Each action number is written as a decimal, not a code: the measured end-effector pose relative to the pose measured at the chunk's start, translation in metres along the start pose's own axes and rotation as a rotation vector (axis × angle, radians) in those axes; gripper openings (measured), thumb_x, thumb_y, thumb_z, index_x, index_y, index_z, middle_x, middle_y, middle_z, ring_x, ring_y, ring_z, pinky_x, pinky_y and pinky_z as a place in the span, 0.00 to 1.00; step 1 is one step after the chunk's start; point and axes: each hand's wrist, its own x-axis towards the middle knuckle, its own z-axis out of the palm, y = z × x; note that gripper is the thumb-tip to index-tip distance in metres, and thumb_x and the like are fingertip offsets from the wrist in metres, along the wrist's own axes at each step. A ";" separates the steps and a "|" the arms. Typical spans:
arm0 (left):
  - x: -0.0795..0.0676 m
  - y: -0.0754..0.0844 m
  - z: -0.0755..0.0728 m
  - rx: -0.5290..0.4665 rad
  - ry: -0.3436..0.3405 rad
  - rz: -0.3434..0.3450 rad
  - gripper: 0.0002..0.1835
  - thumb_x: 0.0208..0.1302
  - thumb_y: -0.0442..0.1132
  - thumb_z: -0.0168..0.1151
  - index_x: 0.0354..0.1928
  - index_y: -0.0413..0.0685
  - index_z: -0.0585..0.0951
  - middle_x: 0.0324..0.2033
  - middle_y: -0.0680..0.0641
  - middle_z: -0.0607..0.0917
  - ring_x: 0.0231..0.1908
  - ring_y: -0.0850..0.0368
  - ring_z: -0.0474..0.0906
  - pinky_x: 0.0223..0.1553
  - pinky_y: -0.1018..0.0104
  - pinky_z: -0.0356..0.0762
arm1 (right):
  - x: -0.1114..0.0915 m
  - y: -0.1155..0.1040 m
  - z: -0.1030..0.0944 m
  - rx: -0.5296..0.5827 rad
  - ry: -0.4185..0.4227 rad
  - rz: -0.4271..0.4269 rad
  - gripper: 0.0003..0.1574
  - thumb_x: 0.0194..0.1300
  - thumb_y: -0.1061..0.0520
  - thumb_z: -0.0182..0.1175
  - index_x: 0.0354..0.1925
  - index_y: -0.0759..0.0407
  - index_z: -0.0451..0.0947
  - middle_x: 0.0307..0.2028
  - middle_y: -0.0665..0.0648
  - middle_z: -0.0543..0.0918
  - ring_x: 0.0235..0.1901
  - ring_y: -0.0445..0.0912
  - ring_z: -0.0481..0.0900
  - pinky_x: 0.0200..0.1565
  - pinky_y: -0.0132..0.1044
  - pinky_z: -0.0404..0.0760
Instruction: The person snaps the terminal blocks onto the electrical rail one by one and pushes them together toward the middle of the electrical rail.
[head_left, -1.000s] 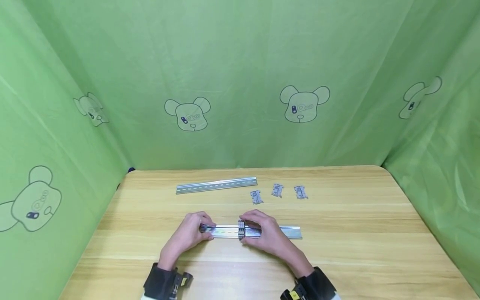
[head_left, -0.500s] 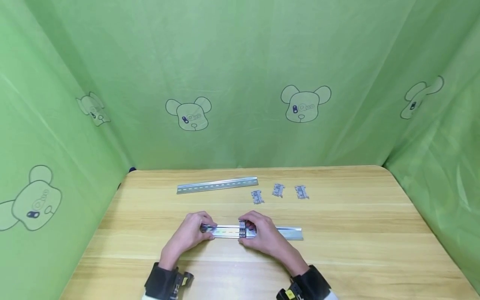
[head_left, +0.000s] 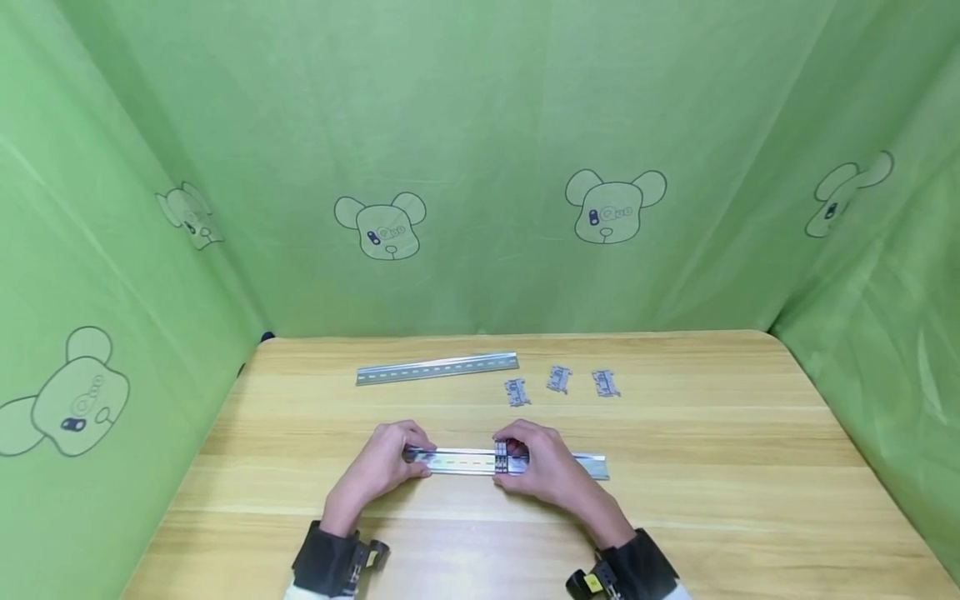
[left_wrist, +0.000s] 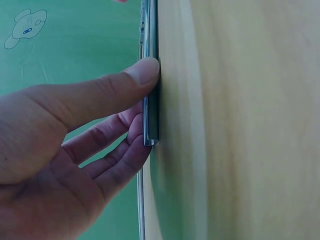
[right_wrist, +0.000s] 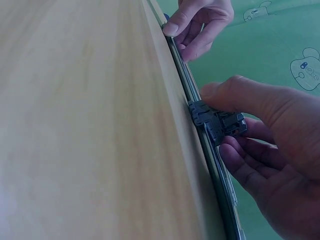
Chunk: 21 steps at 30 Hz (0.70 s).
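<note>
A slotted metal DIN rail [head_left: 461, 461] lies crosswise on the table in front of the person. The left hand [head_left: 384, 467] pinches its left end between thumb and fingers; in the left wrist view the thumb lies on the near edge of the rail [left_wrist: 153, 112]. Several narrow grey terminal blocks [head_left: 501, 457] sit side by side across the rail, right of its middle. Thumb and fingers of the right hand [head_left: 546, 467] grip these blocks from the near and far sides. The right wrist view shows the terminal block's [right_wrist: 214, 120] side face, standing on the rail.
Behind the hands lies a second DIN rail [head_left: 437, 369], slightly slanted. To its right, three loose grey terminal blocks lie flat: one nearer [head_left: 517, 392], one in the middle [head_left: 558, 379], one at the right [head_left: 605, 383]. A green curtain [head_left: 480, 283] hangs round the wooden table [head_left: 712, 467].
The right hand and the terminal blocks have shifted a little to the right along the rail in the last half second. The left hand stays on the rail's left end.
</note>
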 end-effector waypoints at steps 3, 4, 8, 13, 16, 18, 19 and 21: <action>0.000 0.001 -0.001 0.000 -0.006 -0.007 0.17 0.44 0.35 0.78 0.40 0.44 0.89 0.39 0.49 0.87 0.41 0.52 0.82 0.47 0.56 0.83 | 0.000 0.000 -0.001 0.002 -0.002 -0.008 0.35 0.40 0.51 0.79 0.48 0.61 0.82 0.38 0.48 0.82 0.36 0.43 0.79 0.38 0.38 0.86; 0.000 0.001 -0.001 0.004 -0.007 -0.006 0.17 0.44 0.36 0.78 0.40 0.44 0.89 0.39 0.49 0.87 0.41 0.52 0.82 0.47 0.56 0.83 | 0.000 0.000 -0.001 0.006 -0.003 -0.008 0.35 0.40 0.51 0.79 0.48 0.61 0.82 0.38 0.48 0.82 0.36 0.43 0.79 0.38 0.38 0.86; -0.001 0.001 -0.001 0.013 -0.001 0.003 0.17 0.44 0.35 0.78 0.40 0.44 0.89 0.39 0.49 0.87 0.41 0.52 0.82 0.47 0.56 0.83 | 0.000 0.001 0.000 0.005 -0.011 -0.007 0.36 0.41 0.50 0.79 0.49 0.59 0.81 0.39 0.47 0.81 0.36 0.42 0.79 0.40 0.37 0.86; -0.001 0.000 -0.001 0.009 0.007 0.022 0.17 0.44 0.34 0.78 0.40 0.42 0.88 0.38 0.48 0.87 0.40 0.51 0.83 0.46 0.56 0.84 | 0.000 0.001 0.001 -0.004 -0.021 -0.019 0.37 0.41 0.48 0.79 0.51 0.59 0.80 0.41 0.48 0.81 0.38 0.42 0.79 0.41 0.36 0.85; -0.001 0.000 -0.001 0.012 0.001 0.025 0.17 0.45 0.35 0.77 0.41 0.42 0.88 0.38 0.48 0.87 0.40 0.51 0.83 0.45 0.57 0.84 | -0.001 -0.001 -0.005 -0.014 -0.034 -0.026 0.42 0.40 0.47 0.79 0.54 0.60 0.79 0.43 0.50 0.82 0.40 0.43 0.79 0.43 0.39 0.85; -0.001 0.000 0.000 0.022 -0.004 0.027 0.17 0.45 0.35 0.77 0.41 0.42 0.88 0.38 0.48 0.86 0.40 0.51 0.82 0.45 0.57 0.84 | -0.003 -0.003 -0.013 -0.021 -0.046 -0.015 0.45 0.40 0.47 0.79 0.57 0.61 0.77 0.44 0.52 0.82 0.42 0.46 0.80 0.46 0.42 0.84; -0.001 0.000 0.000 0.028 -0.005 0.027 0.17 0.45 0.35 0.77 0.41 0.42 0.88 0.38 0.48 0.86 0.40 0.52 0.82 0.45 0.58 0.84 | -0.004 -0.003 -0.019 -0.031 -0.055 -0.005 0.46 0.40 0.48 0.79 0.57 0.62 0.77 0.45 0.53 0.82 0.43 0.47 0.80 0.48 0.44 0.83; -0.001 -0.001 0.000 0.035 -0.008 0.028 0.17 0.46 0.36 0.77 0.41 0.43 0.88 0.39 0.49 0.86 0.40 0.52 0.82 0.45 0.58 0.84 | -0.008 -0.001 -0.033 -0.064 -0.073 0.034 0.44 0.40 0.50 0.78 0.57 0.61 0.77 0.47 0.54 0.82 0.46 0.48 0.79 0.52 0.47 0.82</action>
